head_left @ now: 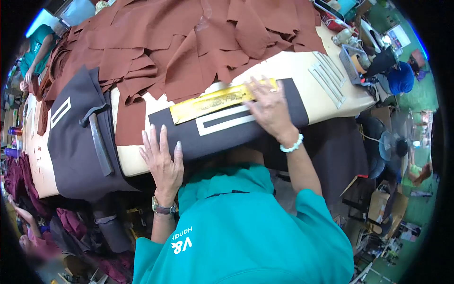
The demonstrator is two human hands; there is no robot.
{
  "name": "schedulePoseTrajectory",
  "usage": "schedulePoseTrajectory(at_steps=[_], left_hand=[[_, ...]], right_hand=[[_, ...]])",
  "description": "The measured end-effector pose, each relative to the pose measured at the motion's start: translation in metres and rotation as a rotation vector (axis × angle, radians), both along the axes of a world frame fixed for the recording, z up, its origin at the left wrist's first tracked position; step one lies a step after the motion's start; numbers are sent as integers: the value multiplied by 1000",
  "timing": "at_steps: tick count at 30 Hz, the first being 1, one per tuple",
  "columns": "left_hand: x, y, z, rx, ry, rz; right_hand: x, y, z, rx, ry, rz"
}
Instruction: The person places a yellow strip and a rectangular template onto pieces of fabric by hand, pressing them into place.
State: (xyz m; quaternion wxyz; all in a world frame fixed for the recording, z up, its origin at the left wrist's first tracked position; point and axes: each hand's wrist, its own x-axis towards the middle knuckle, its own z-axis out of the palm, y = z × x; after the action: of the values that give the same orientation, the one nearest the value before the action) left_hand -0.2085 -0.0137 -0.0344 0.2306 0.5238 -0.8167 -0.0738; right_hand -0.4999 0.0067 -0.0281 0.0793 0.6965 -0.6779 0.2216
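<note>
My right hand (270, 111) lies with fingers spread over the right end of a worn yellow bar (208, 105), reaching across part of a white rectangular frame piece (202, 128). Both pieces rest on dark grey material (189, 144) that hangs over the table's near edge. My left hand (163, 165) is open, fingers stretched out, at the left end of this dark material; whether it touches the material I cannot tell. No object shows in either hand's grip.
Brown sheets (189, 42) are heaped along the far side. On the left, a hammer (98, 142) lies on folded dark material (71, 137) beside another white frame (60, 112). Pale strips (327, 80) and a grey basket (352, 64) are at right. A co-worker (38, 49) is at upper left.
</note>
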Motion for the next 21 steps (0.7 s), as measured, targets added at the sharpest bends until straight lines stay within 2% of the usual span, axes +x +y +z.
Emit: schedulePoseTrajectory(at_steps=[1,3,4,6,9,15,18,21], left_hand=[[-3,0,-4,-18,21,55],[-3,1,-16,-30,-130,75],[-2,1,-20,-34,-204,87],[-2,1,-22,-21,-190,92],[-3,1,-18,-2,-197,88],[-1,-2,-24,-36,-211,72],[-2,-2,-24,-51,-211,81],[-3,0,-21,-58,-203,93]], right_hand=[[6,-8,-5,54,-4,55],[8,-16,-10,168,-56,140],[5,-17,-9,144,-50,141],[-7,-8,-9,103,46,86],[-38,16,-8,78,31,16],[-71,39,5,74,-162,-129],[-61,17,4,58,-45,-123],[-41,-11,-6,128,-22,24]])
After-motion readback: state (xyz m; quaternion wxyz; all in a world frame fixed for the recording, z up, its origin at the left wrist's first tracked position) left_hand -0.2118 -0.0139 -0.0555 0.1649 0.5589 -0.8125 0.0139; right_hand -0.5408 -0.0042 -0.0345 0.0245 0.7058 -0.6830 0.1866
